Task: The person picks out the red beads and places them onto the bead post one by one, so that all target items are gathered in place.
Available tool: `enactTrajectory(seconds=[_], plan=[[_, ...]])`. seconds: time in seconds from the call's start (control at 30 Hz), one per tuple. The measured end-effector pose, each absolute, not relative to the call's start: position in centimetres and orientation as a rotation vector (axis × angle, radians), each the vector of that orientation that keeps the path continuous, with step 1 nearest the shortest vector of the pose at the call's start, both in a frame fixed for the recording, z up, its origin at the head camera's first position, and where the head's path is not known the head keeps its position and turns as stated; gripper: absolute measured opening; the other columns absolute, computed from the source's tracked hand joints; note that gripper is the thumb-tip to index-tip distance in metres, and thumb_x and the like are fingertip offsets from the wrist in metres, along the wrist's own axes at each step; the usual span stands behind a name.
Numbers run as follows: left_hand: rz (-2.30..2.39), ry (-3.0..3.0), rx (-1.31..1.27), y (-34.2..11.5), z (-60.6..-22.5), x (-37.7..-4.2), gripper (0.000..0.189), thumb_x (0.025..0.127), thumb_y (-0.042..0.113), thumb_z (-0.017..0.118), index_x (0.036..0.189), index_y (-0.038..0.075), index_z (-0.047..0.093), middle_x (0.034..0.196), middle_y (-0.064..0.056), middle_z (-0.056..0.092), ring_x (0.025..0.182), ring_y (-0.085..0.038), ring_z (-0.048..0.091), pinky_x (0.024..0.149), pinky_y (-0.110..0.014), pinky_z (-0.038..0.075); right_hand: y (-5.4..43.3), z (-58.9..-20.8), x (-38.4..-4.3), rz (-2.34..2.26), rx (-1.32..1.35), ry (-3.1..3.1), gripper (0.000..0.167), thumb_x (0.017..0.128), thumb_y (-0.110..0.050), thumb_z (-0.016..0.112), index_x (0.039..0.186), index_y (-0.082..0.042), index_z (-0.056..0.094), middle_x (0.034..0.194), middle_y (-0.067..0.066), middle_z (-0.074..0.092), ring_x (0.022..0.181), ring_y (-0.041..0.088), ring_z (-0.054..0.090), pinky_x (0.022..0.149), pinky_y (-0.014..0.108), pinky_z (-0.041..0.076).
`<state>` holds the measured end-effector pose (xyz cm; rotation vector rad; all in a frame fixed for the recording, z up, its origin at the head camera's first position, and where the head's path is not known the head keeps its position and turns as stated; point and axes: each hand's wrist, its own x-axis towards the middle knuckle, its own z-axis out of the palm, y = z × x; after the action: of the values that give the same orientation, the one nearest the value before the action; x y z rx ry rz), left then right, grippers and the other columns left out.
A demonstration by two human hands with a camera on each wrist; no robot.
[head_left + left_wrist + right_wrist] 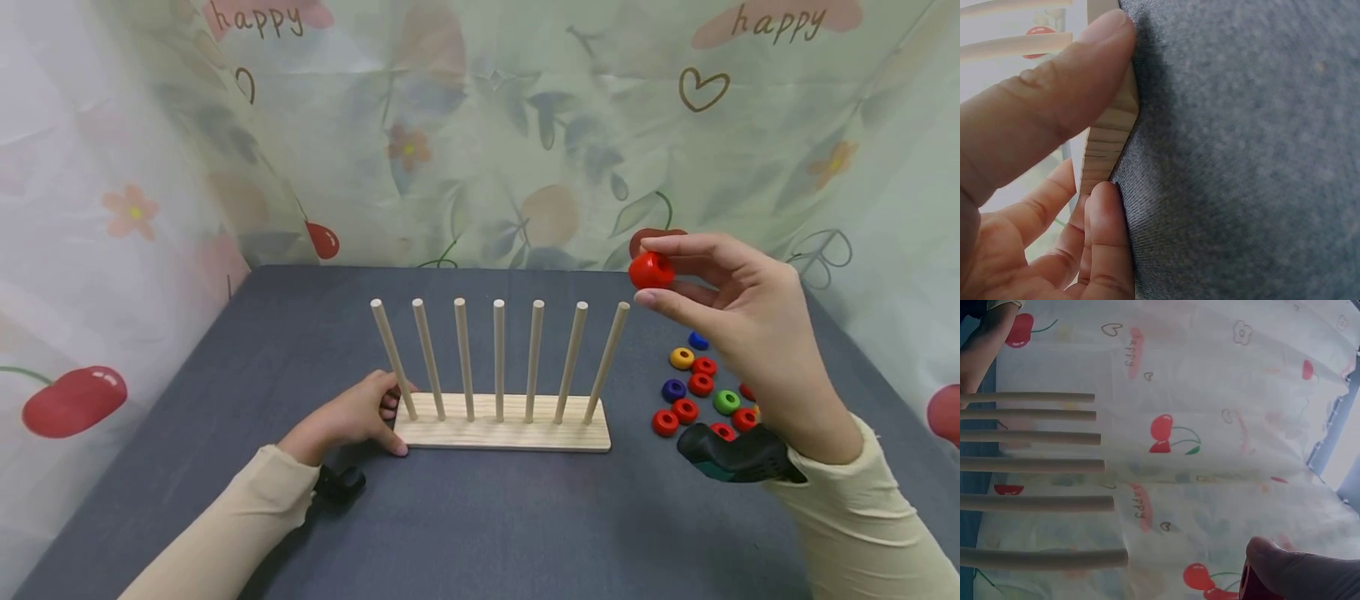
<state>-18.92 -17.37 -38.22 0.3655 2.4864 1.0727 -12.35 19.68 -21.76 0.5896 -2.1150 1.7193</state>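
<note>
A pale wooden peg stand (502, 433) rests on the dark cloth, its row of several upright pegs (498, 358) bare. At its left end my left hand (363, 415) grips the base, thumb at the front corner and fingers round the end; the left wrist view shows the thumb (1047, 94) against the wood. Above and just right of the rightmost peg (609, 358), my right hand (750, 308) pinches a glossy red bead (651, 271) between thumb and fingers. Only a sliver of that bead (1254, 589) shows by the thumb in the right wrist view.
Several loose beads lie right of the stand, among them a yellow one (682, 358), a dark blue one (674, 390), a green one (727, 402) and a red one (665, 422). My right wrist and its black strap partly cover them. A patterned curtain (495, 167) hangs behind.
</note>
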Motion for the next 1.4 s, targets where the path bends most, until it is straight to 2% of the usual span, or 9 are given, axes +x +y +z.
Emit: enactTrajectory(seconds=[0.23, 0.43, 0.57, 0.73, 0.93, 1.17, 1.4], plan=[[1.070, 2.483, 0.374, -17.4, -38.3, -18.9, 0.071, 0.059, -0.002, 0.089, 0.122, -0.001, 0.057, 0.111, -0.015, 0.045, 0.101, -0.025, 0.048, 0.092, -0.041, 0.046, 17.9, -22.3, -12.8, 1.670, 0.704, -2.105, 0.041, 0.077, 0.011, 0.073, 0.117, 0.003, 0.065, 0.112, 0.010, 0.063, 0.097, 0.015, 0.067, 0.083, 0.023, 0.052], [1.072, 2.478, 0.389, -17.4, -38.3, -19.0, 0.070, 0.060, -0.002, 0.089, 0.122, -0.002, 0.057, 0.109, -0.015, 0.045, 0.099, -0.024, 0.047, 0.090, -0.041, 0.046, 16.6, -22.8, -13.4, 1.627, 0.800, -2.070, 0.046, 0.072, 0.018, 0.072, 0.116, 0.003, 0.066, 0.106, 0.011, 0.064, 0.095, 0.016, 0.067, 0.086, 0.027, 0.052], [1.070, 2.478, 0.396, -17.5, -38.4, -19.0, 0.070, 0.059, -0.002, 0.089, 0.121, -0.002, 0.057, 0.107, -0.014, 0.045, 0.097, -0.024, 0.045, 0.088, -0.039, 0.045, 16.0, -23.0, -14.1, 1.561, 0.842, -2.067, 0.050, 0.070, 0.022, 0.071, 0.116, 0.003, 0.066, 0.107, 0.009, 0.064, 0.096, 0.017, 0.066, 0.087, 0.027, 0.052], [1.075, 2.482, 0.400, -17.5, -38.5, -19.1, 0.071, 0.058, -0.002, 0.090, 0.121, -0.002, 0.057, 0.108, -0.014, 0.045, 0.098, -0.024, 0.046, 0.089, -0.039, 0.046, 15.5, -23.4, -14.8, 1.456, 0.880, -2.101, 0.050, 0.072, 0.017, 0.073, 0.118, 0.001, 0.066, 0.110, 0.003, 0.065, 0.099, 0.014, 0.064, 0.088, 0.026, 0.052], [1.085, 2.480, 0.389, -17.5, -38.5, -19.1, 0.072, 0.058, -0.002, 0.090, 0.122, -0.002, 0.057, 0.109, -0.015, 0.045, 0.100, -0.024, 0.047, 0.090, -0.040, 0.046, 15.0, -23.5, -15.6, 1.455, 0.947, -2.098, 0.045, 0.073, 0.012, 0.075, 0.116, 0.004, 0.065, 0.107, 0.007, 0.064, 0.100, 0.013, 0.064, 0.088, 0.028, 0.052], [1.080, 2.480, 0.391, -17.5, -38.4, -19.0, 0.072, 0.059, -0.001, 0.090, 0.122, -0.001, 0.057, 0.110, -0.015, 0.045, 0.100, -0.025, 0.047, 0.091, -0.041, 0.046, 14.7, -23.5, -16.3, 1.402, 0.945, -2.153, 0.047, 0.074, 0.008, 0.077, 0.119, 0.001, 0.064, 0.110, 0.010, 0.065, 0.099, 0.008, 0.065, 0.087, 0.025, 0.052], [1.088, 2.487, 0.378, -17.5, -38.4, -19.0, 0.074, 0.057, -0.001, 0.091, 0.123, -0.001, 0.057, 0.109, -0.015, 0.045, 0.098, -0.024, 0.047, 0.087, -0.036, 0.046, 14.5, -23.6, -16.8, 1.396, 0.989, -2.168, 0.045, 0.072, 0.008, 0.078, 0.115, 0.003, 0.065, 0.111, 0.011, 0.068, 0.097, 0.007, 0.067, 0.085, 0.025, 0.053]])
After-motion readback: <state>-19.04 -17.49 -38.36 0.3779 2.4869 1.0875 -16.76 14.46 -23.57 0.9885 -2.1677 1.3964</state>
